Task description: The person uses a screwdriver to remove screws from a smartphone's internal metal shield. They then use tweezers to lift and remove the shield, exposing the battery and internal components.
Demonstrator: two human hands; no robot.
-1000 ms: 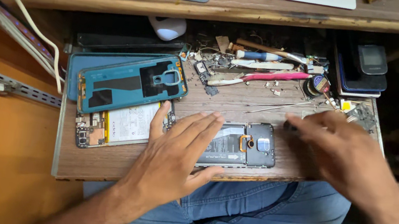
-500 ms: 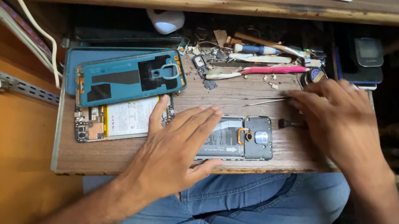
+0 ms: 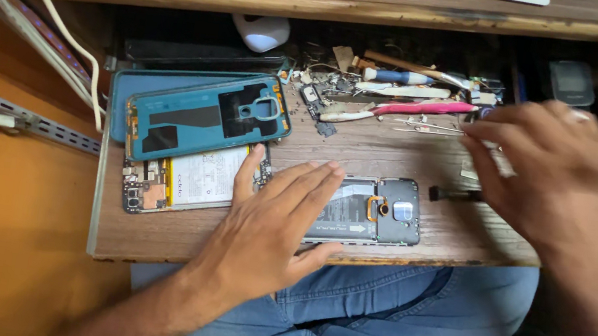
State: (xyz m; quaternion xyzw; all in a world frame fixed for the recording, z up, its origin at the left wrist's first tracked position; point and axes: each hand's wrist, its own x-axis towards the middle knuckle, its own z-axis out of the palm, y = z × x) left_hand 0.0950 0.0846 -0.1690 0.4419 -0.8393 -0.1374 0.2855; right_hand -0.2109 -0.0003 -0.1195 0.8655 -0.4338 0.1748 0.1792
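Our left hand (image 3: 272, 226) lies flat, fingers open, pinning the grey phone (image 3: 367, 209); at three o'clock our right hand (image 3: 544, 177), fingers loosely curled, grasps nothing. Keep downward pressure even.

Teal back cover (image 3: 205, 117), pink tool (image 3: 422, 109)

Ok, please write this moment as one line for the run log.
left hand: flat on grey phone | right hand: over tools, holds nothing seen | teal cover: on opened phone | surface: wooden board
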